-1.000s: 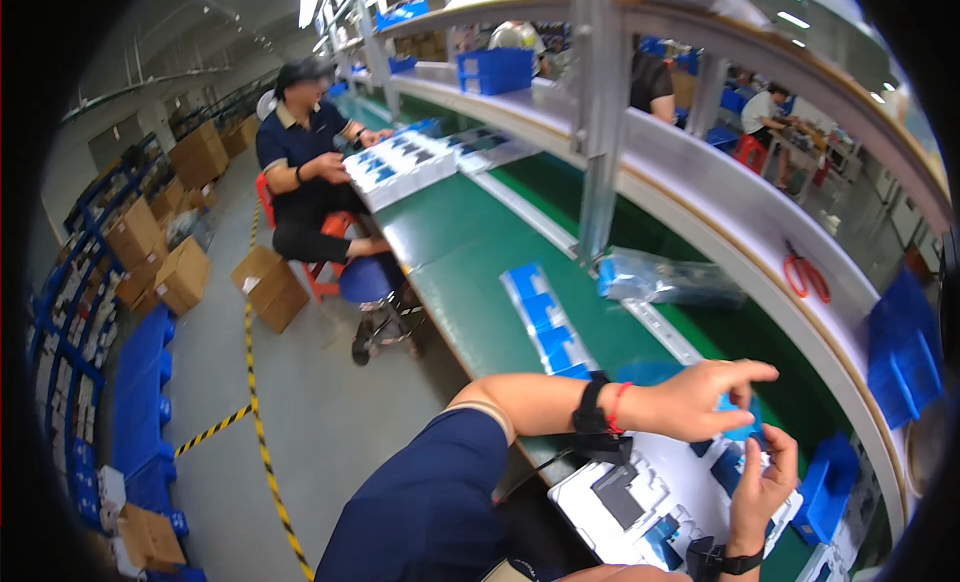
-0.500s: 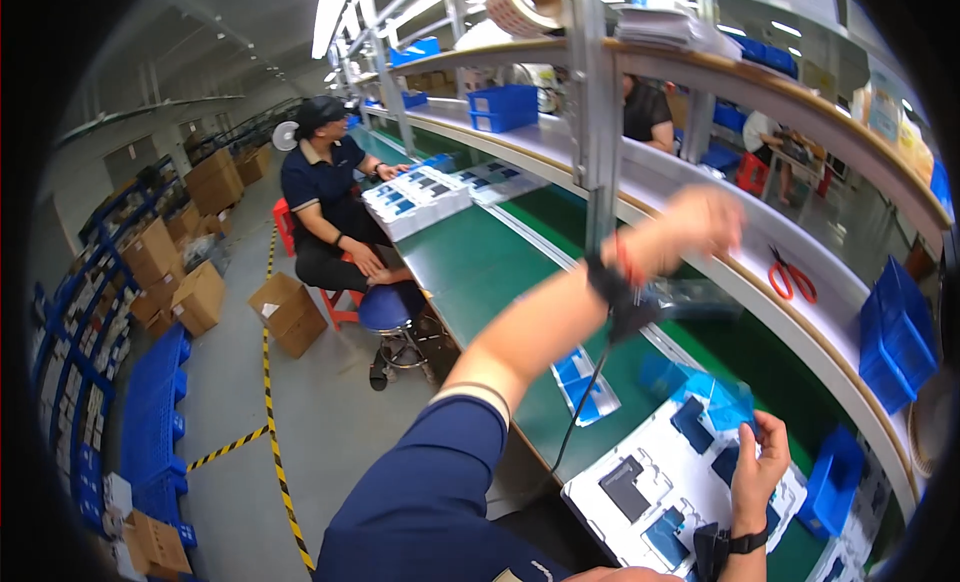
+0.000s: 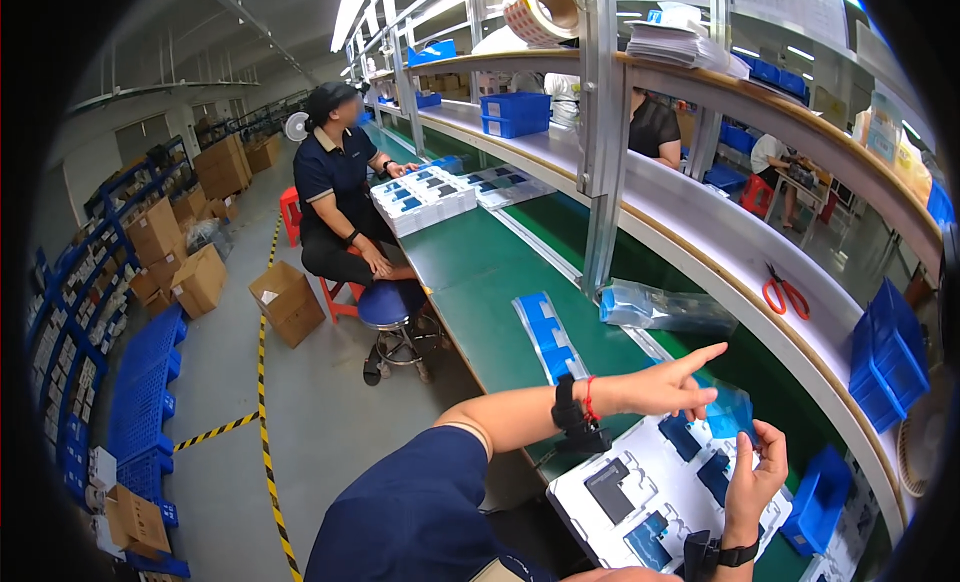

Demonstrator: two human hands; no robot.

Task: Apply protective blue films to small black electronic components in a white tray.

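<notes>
My right hand (image 3: 755, 477) pinches the edge of a translucent blue film (image 3: 732, 412) between thumb and fingers, above the far right part of a white molded tray (image 3: 570, 494). Dark flat parts (image 3: 608, 490) lie in the tray's recesses. My left hand (image 3: 660, 384) hovers over the tray's far edge, beside the film; its index finger is stretched out, the others loosely bent, with nothing visible in them. Past my left forearm lies a strip with blue squares (image 3: 545, 332) on the green bench. A clear plastic bag (image 3: 665, 308) rests farther back.
A blue bin (image 3: 820, 497) stands right of the tray. On the shelf above are red-handled scissors (image 3: 785, 294) and another blue bin (image 3: 888, 357). A metal post (image 3: 601, 162) rises behind the bench. At left, a co-worker (image 3: 340, 172) sits by another white tray (image 3: 420, 207).
My left hand has come down from near the shelf toward the film and tray. My right hand stays at the film. More of the blue-square strip and the plastic bag shows.
</notes>
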